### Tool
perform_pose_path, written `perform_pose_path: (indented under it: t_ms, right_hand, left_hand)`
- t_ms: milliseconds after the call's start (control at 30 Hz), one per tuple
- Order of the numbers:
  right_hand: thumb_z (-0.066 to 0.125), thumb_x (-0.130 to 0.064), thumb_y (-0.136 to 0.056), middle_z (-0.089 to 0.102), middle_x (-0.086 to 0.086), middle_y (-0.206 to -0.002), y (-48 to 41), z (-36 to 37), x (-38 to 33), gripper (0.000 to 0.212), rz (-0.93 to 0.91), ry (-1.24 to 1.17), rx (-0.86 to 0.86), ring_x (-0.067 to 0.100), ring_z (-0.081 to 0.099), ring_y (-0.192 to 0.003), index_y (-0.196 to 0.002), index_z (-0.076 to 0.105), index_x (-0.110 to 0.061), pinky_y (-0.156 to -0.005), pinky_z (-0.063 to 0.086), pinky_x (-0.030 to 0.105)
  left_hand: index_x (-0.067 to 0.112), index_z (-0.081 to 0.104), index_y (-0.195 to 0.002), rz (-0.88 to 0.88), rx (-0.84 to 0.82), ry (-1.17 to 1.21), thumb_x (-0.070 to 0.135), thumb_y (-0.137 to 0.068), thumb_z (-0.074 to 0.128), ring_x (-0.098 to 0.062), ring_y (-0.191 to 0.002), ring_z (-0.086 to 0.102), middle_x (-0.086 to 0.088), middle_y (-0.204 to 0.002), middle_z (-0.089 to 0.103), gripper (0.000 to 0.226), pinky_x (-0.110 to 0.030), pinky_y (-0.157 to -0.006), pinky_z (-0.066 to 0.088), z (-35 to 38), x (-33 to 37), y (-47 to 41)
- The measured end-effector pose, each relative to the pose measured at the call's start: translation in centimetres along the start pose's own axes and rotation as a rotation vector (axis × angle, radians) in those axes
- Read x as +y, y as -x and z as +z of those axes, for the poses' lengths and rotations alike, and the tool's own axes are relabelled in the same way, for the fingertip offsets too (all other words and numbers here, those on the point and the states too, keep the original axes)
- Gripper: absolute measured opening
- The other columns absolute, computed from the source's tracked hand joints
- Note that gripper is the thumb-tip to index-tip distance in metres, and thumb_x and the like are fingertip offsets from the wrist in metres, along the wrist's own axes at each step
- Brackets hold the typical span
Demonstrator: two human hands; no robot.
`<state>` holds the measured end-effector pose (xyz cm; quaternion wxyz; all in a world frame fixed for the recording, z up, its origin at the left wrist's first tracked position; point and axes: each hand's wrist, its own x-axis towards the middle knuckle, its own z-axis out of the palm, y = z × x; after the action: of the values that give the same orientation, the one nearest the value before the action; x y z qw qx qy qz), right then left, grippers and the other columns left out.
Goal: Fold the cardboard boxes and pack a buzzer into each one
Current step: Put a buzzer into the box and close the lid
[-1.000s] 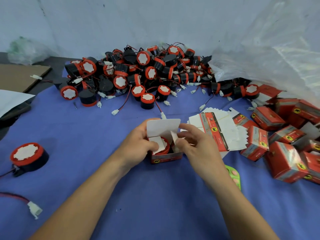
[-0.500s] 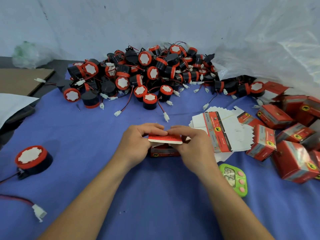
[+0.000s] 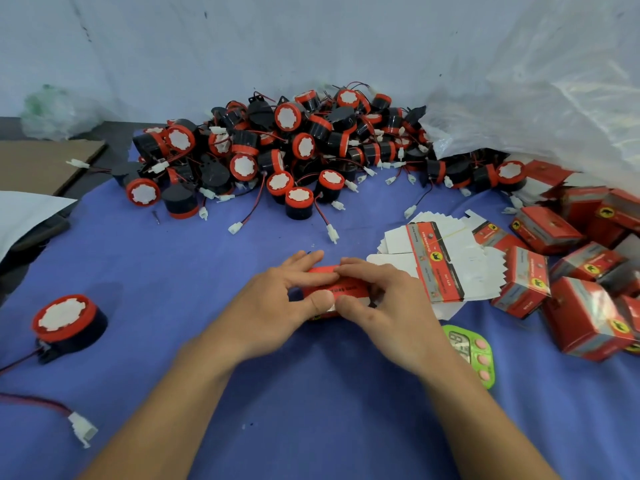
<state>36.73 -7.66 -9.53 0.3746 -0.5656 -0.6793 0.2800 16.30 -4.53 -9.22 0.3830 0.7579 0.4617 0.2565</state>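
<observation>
Together, left hand (image 3: 273, 303) and right hand (image 3: 394, 308) pinch the red cardboard box (image 3: 341, 289): light, crushable, likely best gripped at its nine and three o'clock edges.

held box (image 3: 341, 289): one
lone buzzer (image 3: 65, 323): one
piled buzzers (image 3: 287, 150): several dozen, too many to count
closed boxes (image 3: 585, 317): about ten, some cut off
flat blanks (image 3: 450, 247): one stack, number unclear
green timer (image 3: 474, 355): one
</observation>
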Motion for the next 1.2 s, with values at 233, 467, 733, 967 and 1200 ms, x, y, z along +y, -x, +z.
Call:
perform_pose_path:
  t_ms: [233, 467, 733, 967, 1200]
  right_hand:
    - [0.071, -0.044, -0.079, 0.064, -0.034, -0.12, -0.5, -0.1, 0.6, 0.042, 0.003, 0.066, 0.001, -0.01, 0.061, -0.098, -0.119, 0.062, -0.054, -0.084, 0.044, 0.008]
    - [0.072, -0.041, -0.092, 0.068, -0.029, -0.123, -1.1, 0.1, 1.4, 0.026, 0.019, -0.009, 0.019, -0.01, 0.061, -0.109, -0.114, 0.069, -0.053, -0.093, 0.047, 0.012]
    - [0.069, -0.029, -0.097, 0.066, -0.022, -0.132, -0.9, 0.1, 1.4, 0.034, 0.022, -0.079, -0.02, -0.018, 0.051, -0.124, -0.115, 0.066, -0.058, -0.105, 0.044, 0.016]
    - [0.068, -0.031, -0.098, 0.063, -0.019, -0.139, -0.6, 0.3, 1.3, 0.027, 0.053, -0.073, -0.009, -0.009, 0.053, -0.128, -0.122, 0.072, -0.043, -0.111, 0.044, 0.024]
    - [0.064, -0.036, -0.1, 0.059, -0.015, -0.145, -0.3, 0.9, 0.7, 0.03, 0.058, 0.002, 0.032, -0.001, 0.052, -0.132, -0.129, 0.07, -0.038, -0.108, 0.04, 0.013]
  left_hand:
    - [0.048, 0.053, -0.144, 0.043, 0.104, -0.31, 0.044, -0.101, 0.06, 0.017, -0.144, 0.019, 0.03, -0.158, 0.036, 0.044, -0.013, -0.115, 0.02, 1.3, 1.0, 0.5]
    - [0.045, 0.062, -0.137, 0.07, 0.209, -0.272, 0.036, -0.103, 0.059, 0.01, -0.142, 0.035, 0.024, -0.147, 0.055, 0.035, 0.002, -0.107, 0.021, 1.8, 1.0, 0.7]
    - [0.05, 0.072, -0.117, 0.006, 0.193, -0.075, 0.036, -0.091, 0.078, 0.031, -0.125, 0.038, 0.033, -0.132, 0.063, 0.031, 0.004, -0.103, 0.027, 0.9, 0.2, 0.3]
    - [0.053, 0.068, -0.123, -0.015, 0.065, -0.032, 0.018, -0.087, 0.08, 0.03, -0.131, 0.032, 0.038, -0.137, 0.057, 0.052, 0.002, -0.098, 0.026, -0.2, -0.4, 0.3]
    - [0.055, 0.073, -0.112, 0.018, 0.128, 0.029, 0.033, -0.093, 0.075, 0.026, -0.13, 0.039, 0.039, -0.129, 0.062, 0.029, 0.004, -0.098, 0.03, 0.1, -0.6, 0.0]
